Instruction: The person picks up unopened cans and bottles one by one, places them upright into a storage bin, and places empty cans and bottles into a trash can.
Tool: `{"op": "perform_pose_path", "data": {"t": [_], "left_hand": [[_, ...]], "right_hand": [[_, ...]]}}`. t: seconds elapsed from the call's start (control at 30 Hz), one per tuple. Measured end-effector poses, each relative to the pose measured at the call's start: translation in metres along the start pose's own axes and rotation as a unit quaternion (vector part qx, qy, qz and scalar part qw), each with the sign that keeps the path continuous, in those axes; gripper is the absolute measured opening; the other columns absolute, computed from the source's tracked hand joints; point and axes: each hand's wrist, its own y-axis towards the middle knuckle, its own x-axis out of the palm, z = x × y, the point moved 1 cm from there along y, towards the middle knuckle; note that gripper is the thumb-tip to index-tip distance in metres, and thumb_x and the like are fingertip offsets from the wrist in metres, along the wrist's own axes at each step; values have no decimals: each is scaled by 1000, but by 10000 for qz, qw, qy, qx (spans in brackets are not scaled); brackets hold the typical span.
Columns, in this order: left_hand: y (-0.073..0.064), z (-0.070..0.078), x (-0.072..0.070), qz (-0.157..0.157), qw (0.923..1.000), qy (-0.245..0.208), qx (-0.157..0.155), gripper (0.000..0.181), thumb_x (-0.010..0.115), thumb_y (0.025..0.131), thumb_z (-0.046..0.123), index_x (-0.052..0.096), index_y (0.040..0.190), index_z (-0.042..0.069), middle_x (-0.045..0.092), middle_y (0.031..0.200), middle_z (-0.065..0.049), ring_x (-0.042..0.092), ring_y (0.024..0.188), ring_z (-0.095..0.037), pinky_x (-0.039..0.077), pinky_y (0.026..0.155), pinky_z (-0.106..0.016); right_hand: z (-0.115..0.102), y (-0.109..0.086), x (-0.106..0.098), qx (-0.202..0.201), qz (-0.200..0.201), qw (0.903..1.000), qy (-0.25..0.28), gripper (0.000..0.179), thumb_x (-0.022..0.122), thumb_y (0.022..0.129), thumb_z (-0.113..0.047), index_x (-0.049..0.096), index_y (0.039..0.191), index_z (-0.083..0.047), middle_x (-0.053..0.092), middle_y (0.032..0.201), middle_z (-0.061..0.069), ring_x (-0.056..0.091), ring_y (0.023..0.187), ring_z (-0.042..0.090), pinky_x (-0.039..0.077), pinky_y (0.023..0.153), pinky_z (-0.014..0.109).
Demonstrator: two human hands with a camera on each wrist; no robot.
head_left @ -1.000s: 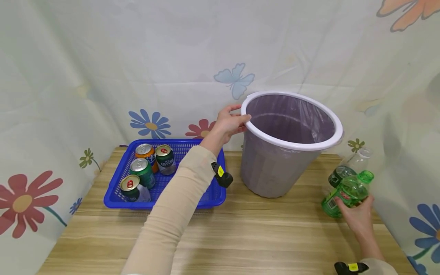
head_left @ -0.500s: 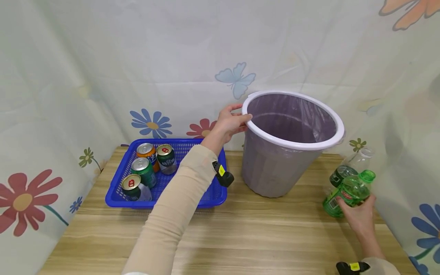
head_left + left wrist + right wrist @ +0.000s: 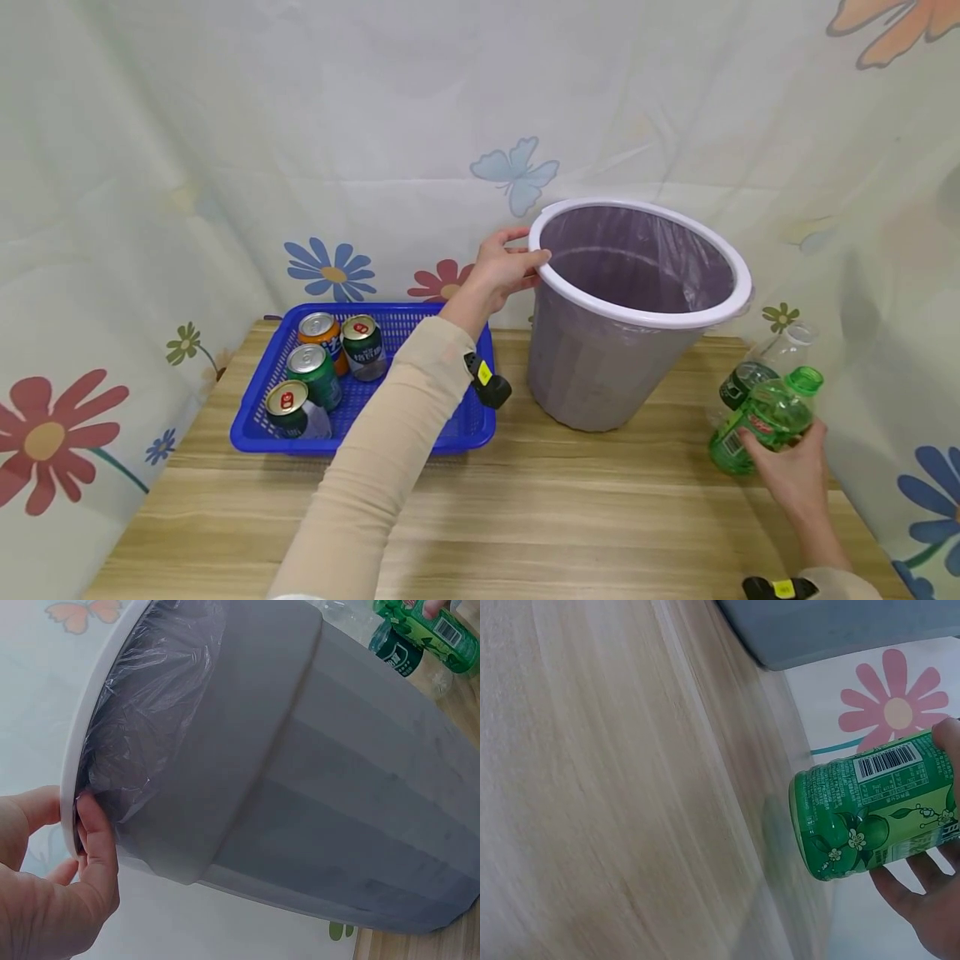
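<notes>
My left hand [image 3: 504,268] pinches the white rim of a grey trash bin [image 3: 592,367] on its left side, thumb and fingers on either side of the rim. A thin clear liner [image 3: 161,727] hangs over the bin's upper part. At the right, my right hand [image 3: 797,475] grips a green plastic bottle [image 3: 870,802] around its body. The bottle has no cap and leans slightly to the right in the head view. Just behind it stands a clear plastic bottle [image 3: 780,348] with a dark green label, partly hidden.
A blue plastic basket [image 3: 243,429] stands left of the bin, with several drink cans [image 3: 315,377] in it. My left forearm crosses over the basket. A flower-patterned curtain [image 3: 375,125] hangs behind and beside the wooden table [image 3: 570,517].
My right hand and the green bottle have shifted slightly right, away from the clear bottle. My left hand keeps its hold on the bin rim.
</notes>
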Motion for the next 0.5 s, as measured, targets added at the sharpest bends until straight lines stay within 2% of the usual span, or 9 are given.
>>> {"op": "perform_pose_path", "data": {"t": [0.27, 0.5], "left_hand": [[0, -1, 1, -1, 10000, -16, -12, 50, 69, 82, 11, 48, 127, 17, 59, 104, -9, 66, 78, -19, 56, 69, -27], [1, -2, 0, -13, 10000, -28, 47, 51, 69, 82, 11, 47, 128, 17, 59, 105, -9, 66, 79, -19, 56, 70, -27]], "right_hand": [[-3, -2, -9, -268, 54, 9993, -258, 80, 69, 80, -22, 17, 140, -10, 37, 125, 11, 41, 101, 16, 37, 83, 25], [-9, 0, -18, -736, -16, 9968, -325, 80, 69, 80, -20, 18, 140, -7, 38, 122, 14, 36, 90, -4, 34, 69, 13]]}}
